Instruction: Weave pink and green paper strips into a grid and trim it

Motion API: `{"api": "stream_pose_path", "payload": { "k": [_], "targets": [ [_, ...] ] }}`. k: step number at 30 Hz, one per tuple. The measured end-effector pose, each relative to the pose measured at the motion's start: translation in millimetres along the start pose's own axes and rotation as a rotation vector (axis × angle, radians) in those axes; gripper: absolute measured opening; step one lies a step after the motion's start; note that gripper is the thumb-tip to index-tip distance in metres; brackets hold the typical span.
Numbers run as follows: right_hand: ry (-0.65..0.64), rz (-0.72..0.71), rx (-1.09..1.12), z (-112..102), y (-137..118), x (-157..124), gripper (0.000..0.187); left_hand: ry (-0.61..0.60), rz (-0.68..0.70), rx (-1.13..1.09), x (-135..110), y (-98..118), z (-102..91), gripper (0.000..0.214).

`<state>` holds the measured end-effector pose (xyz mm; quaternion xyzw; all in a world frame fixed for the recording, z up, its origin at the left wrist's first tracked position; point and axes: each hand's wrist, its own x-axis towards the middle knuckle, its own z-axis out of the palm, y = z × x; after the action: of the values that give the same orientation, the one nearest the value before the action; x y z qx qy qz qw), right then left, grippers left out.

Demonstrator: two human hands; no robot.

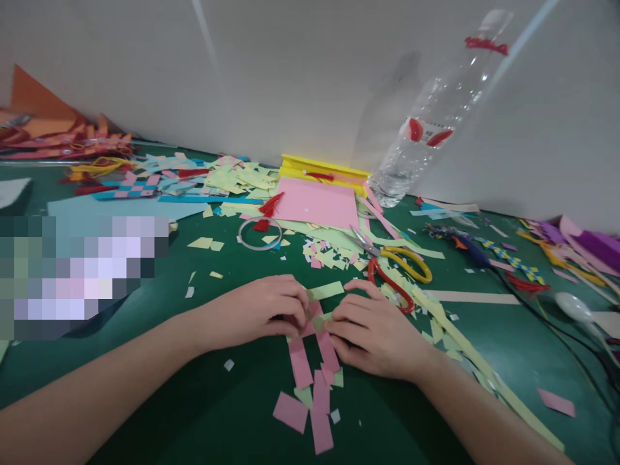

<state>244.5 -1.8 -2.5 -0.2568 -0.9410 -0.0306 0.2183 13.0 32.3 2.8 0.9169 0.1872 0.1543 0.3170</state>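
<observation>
We've got flat, dimmish light. The plastic bottle's (426,129) shadow falls left on the grey wall (290,84), so we read light from the right. Pale streaks cross the wall, glints dot the bottle, and we see faint sheen on the bench (513,349) at right; it goes dark below left hand (259,313) and right hand (371,329). Wide-angle stretch, outer edges soft. Mosaic block (87,278) at left kills detail.
</observation>
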Motion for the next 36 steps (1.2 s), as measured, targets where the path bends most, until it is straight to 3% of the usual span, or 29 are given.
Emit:
{"api": "stream_pose_path", "payload": {
  "k": [5, 10, 16, 22, 28, 36],
  "targets": [
    [0.039, 0.003, -0.062, -3.6, 7.0, -1.9, 0.021, -0.01, -0.004, 0.059, -1.8, 1.1, -0.8, 0.009],
    [-0.006, -0.032, -0.191, -10.4, 13.9, -3.7, 0.025, 0.082, -0.012, 0.304, -1.1, 6.4, 11.6, 0.019],
    [-0.011, -0.077, -0.174, -13.9, 14.6, -2.7, 0.025, 0.09, -0.014, 0.525, -1.4, 1.0, 14.9, 0.02],
    [-0.032, -0.034, -0.175, -11.9, 16.4, -5.4, 0.025, 0.1, 0.029, 0.539, -2.6, -8.7, 10.0, 0.027],
    [-0.071, -0.02, -0.157, -10.8, 15.9, -3.8, 0.027, 0.089, 0.099, 0.532, -2.5, -5.5, 12.4, 0.03],
    [-0.111, 0.001, -0.163, -8.1, 15.8, -4.5, 0.028, -0.031, 0.091, 0.577, -1.3, 6.3, 7.5, 0.035]
  ]
}}
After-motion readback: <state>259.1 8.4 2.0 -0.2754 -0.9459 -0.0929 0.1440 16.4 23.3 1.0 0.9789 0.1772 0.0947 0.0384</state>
